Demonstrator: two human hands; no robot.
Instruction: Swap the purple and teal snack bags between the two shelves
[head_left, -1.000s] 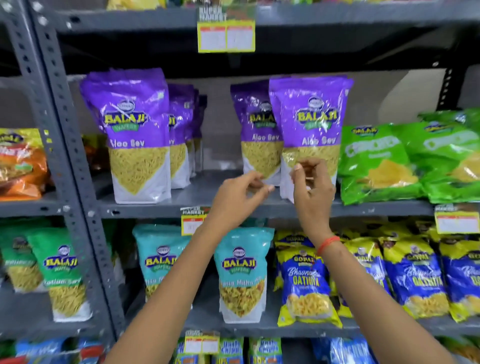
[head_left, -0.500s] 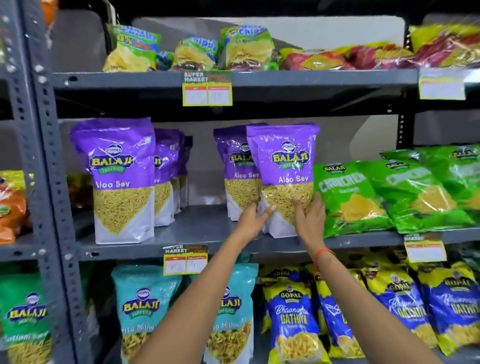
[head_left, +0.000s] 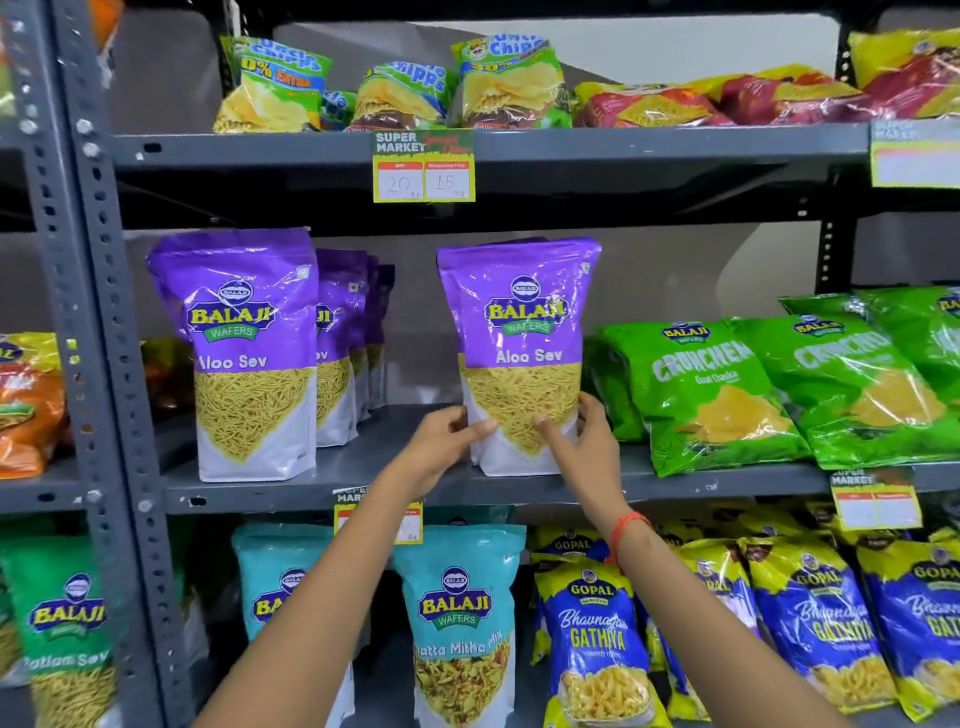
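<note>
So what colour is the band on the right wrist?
Orange-red, a thin wrist band just below the right hand; the head view shows it best.

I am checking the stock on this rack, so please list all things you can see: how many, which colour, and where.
purple Aloo Sev bags: at least five, middle shelf; one row at left, a pair at centre, upright
teal Khatta Mitha bags: two, lower shelf, upright
green Crunchex bags: at least three, middle shelf, right, leaning back
blue and yellow Gathiya bags: several, lower shelf, right
Uncle Chipps bags: at least three, green and yellow, top shelf
red and yellow bags: several, top shelf, right
price tag: one, yellow, top shelf edge
left hand: on the front centre purple bag's lower left edge
right hand: on its lower right edge
</note>
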